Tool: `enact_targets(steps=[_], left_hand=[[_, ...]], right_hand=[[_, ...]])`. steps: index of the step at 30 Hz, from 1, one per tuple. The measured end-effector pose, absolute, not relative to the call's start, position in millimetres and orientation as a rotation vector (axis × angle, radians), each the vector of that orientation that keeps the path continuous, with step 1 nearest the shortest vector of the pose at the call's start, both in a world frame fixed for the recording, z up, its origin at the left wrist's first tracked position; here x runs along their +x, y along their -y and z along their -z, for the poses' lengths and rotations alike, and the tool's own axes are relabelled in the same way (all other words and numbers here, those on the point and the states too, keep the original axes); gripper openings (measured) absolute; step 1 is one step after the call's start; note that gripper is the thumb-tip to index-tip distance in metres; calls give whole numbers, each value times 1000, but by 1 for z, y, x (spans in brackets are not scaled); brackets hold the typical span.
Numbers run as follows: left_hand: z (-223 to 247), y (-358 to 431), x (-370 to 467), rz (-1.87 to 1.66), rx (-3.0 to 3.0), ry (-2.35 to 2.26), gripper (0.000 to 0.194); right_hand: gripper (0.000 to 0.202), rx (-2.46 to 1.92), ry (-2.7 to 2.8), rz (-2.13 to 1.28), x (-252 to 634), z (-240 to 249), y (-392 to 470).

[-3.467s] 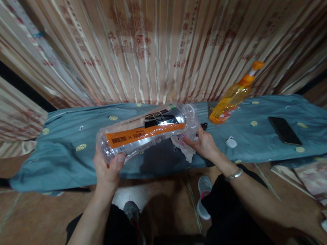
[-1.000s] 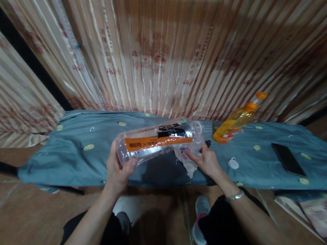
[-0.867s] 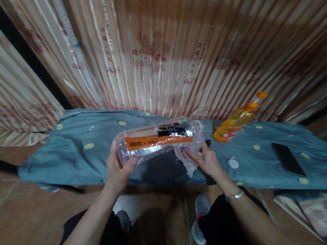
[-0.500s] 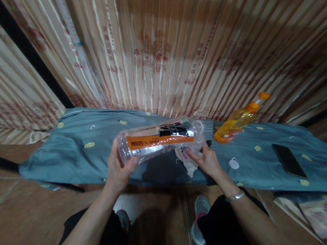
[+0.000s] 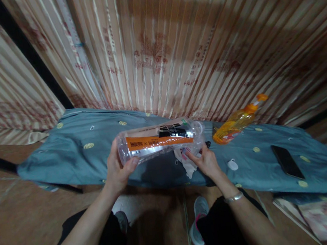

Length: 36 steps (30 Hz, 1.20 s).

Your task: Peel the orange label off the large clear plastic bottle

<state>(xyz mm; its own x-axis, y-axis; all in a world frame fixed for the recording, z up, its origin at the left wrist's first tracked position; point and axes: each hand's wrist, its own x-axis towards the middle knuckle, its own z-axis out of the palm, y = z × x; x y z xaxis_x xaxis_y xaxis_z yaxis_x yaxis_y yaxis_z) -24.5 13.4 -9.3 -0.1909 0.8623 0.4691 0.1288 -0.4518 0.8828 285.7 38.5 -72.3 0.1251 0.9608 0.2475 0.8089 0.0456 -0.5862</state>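
Note:
A large clear plastic bottle (image 5: 157, 141) with an orange and black label lies sideways above the cloth-covered table. My left hand (image 5: 120, 166) is closed round its base, thumb on the near side. My right hand (image 5: 205, 162) is closed at the neck end, around a clear, crinkled plastic piece (image 5: 197, 144) against the bottle's mouth. I cannot make out what kind of thing that piece is. Below the neck, beside my right fingers, hangs or lies a crumpled whitish wrapper (image 5: 187, 164) with coloured print; whether I grip it too is unclear.
Right of my hands, a bottle of yellow-orange liquid (image 5: 230, 127) with an orange top stands on the blue-green cloth (image 5: 95, 163). A white cap (image 5: 232, 165) and a black phone (image 5: 287, 161) lie nearby. Behind the table hangs a pleated curtain (image 5: 155, 53).
Almost nothing differs. The whole view has shifted slightly, while both hands keep their places on the bottle and the clear plastic piece.

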Motion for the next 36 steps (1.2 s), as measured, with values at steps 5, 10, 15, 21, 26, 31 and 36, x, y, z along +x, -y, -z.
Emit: enact_targets(steps=[5, 10, 15, 21, 26, 31, 36], left_hand=[[10, -13, -26, -1682, 1536, -1176, 75], [5, -12, -24, -1699, 1528, -1154, 73], [4, -12, -22, -1726, 1547, -1143, 73], [5, -12, -22, -1751, 1528, -1122, 73], [8, -12, -24, -1724, 1545, -1124, 73], [13, -15, -27, -1733, 1627, -1102, 75], [15, -16, -28, -1736, 1659, -1099, 73]], right_hand=[[63, -1790, 1713, -317, 287, 74, -39], [64, -1808, 1710, -323, 287, 74, -39], [62, -1804, 1719, -313, 286, 72, -39], [63, -1798, 1725, -358, 286, 70, -37], [65, -1808, 1726, -369, 286, 69, -38], [64, -1802, 1728, -366, 287, 70, -38], [60, -1780, 1724, -314, 288, 74, -38]])
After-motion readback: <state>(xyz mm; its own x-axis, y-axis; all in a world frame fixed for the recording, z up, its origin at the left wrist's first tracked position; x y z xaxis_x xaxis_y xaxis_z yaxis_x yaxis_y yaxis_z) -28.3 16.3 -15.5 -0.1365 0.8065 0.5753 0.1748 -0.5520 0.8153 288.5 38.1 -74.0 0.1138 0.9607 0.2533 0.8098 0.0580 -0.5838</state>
